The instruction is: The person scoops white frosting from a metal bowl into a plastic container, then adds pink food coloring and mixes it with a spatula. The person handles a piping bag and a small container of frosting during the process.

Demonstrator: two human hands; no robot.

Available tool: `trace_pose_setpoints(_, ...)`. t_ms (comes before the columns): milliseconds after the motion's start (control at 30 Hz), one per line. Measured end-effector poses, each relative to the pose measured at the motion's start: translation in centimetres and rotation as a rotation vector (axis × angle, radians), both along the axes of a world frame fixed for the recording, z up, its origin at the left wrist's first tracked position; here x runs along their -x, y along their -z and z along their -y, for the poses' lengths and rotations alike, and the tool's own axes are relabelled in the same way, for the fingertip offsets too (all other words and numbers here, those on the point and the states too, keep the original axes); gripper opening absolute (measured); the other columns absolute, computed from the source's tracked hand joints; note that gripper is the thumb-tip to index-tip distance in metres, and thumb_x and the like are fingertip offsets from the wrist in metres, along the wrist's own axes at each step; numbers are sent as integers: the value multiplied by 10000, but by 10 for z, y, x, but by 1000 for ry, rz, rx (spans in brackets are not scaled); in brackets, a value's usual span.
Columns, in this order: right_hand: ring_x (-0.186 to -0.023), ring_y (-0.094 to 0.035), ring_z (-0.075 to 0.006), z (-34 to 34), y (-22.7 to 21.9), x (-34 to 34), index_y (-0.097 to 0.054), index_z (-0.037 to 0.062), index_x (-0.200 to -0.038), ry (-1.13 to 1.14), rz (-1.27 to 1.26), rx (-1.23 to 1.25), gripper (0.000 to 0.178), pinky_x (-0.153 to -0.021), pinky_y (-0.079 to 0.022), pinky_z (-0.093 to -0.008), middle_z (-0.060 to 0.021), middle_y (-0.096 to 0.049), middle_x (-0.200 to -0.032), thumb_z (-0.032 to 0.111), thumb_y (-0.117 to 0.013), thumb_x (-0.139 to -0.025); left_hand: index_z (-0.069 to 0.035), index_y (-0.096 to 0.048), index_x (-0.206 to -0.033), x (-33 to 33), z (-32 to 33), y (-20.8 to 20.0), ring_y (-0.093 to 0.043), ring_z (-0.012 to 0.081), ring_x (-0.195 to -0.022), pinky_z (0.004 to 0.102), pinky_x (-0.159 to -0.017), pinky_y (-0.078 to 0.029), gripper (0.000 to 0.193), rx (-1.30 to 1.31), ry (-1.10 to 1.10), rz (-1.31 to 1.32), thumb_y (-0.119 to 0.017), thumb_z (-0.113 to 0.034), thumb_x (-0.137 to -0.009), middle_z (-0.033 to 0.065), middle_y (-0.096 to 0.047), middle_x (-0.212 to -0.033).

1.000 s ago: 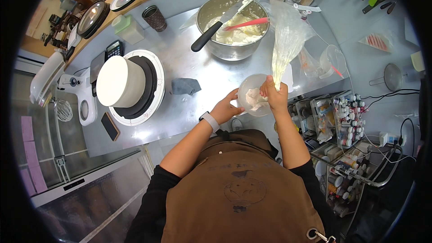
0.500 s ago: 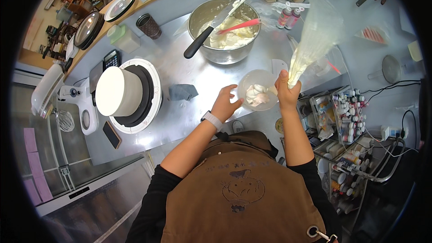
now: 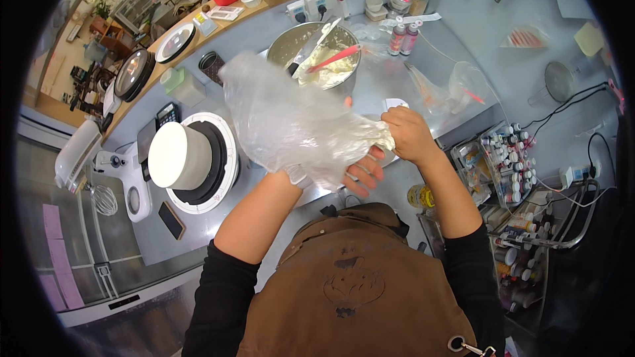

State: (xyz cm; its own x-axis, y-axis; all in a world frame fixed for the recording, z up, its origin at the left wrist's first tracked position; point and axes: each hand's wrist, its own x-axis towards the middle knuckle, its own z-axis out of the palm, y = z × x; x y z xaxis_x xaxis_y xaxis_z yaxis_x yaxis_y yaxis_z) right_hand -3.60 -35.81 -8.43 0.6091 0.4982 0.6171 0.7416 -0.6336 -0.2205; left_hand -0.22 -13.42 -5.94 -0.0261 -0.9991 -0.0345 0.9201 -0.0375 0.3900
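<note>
A large clear plastic piping bag stretches across the middle, its wide end fanned out to the left. White cream shows through the gathered part at its right, which my right hand grips in a fist. My left hand is under the bag, palm up and fingers apart, partly covered by the plastic. Beneath the hands the small bowl is almost wholly hidden. Behind the bag stands a steel mixing bowl of white cream, with a pink spatula and a black-handled palette knife across it.
At left a white-coated cake stands on a black board on a white turntable. A phone, a stand mixer and a calculator are near it. Two small pink bottles stand behind; a bottle rack is at right.
The piping bag has swung from upright at the right to lying leftward over my left forearm. My left hand has come under it. The view has shifted a little.
</note>
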Motion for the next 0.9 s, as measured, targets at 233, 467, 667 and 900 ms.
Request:
trace_pose_setpoints(233, -725, -530, -225, 33, -25, -14, -566, 99, -738, 91, 106, 268, 73, -692, -423, -336, -30, -504, -707, 135, -629, -735, 0, -512, -1245, 62, 6, -30, -597, 190, -837, 351, -810, -501, 360, -293, -271, 218, -505, -163, -924, 56, -591, -923)
trace_pose_setpoints(467, -855, -571, -284, 49, -34, -17, -564, 65, -864, 364, 85, 64, 181, -860, -425, -388, -91, -572, -873, 164, -692, -784, -30, -528, -1154, 76, 18, -32, -324, 54, -547, 194, -456, -279, 254, -379, -460, 95, -490, -205, -974, -38, -435, -748)
trace_pose_setpoints(667, -920, -590, -202, 28, -30, 30, -570, 26, -1063, 459, -208, -744, 268, -884, -450, -352, -97, -619, -1036, 146, -666, -842, -35, -552, -1132, 74, 40, -31, -425, 60, -636, 205, -564, -365, 302, -319, -708, 688, -482, -304, -1013, -30, -504, -776)
trace_pose_setpoints(900, -731, -597, -136, -14, -44, 81, -605, -56, -1040, 30, -1122, -1187, 438, -725, -517, -307, -79, -638, -823, 356, -457, -1017, -60, -564, -946, 78, 70, 0, -461, 70, -725, 214, -679, -387, 260, -264, -765, 834, -445, -275, -1031, -27, -520, -769)
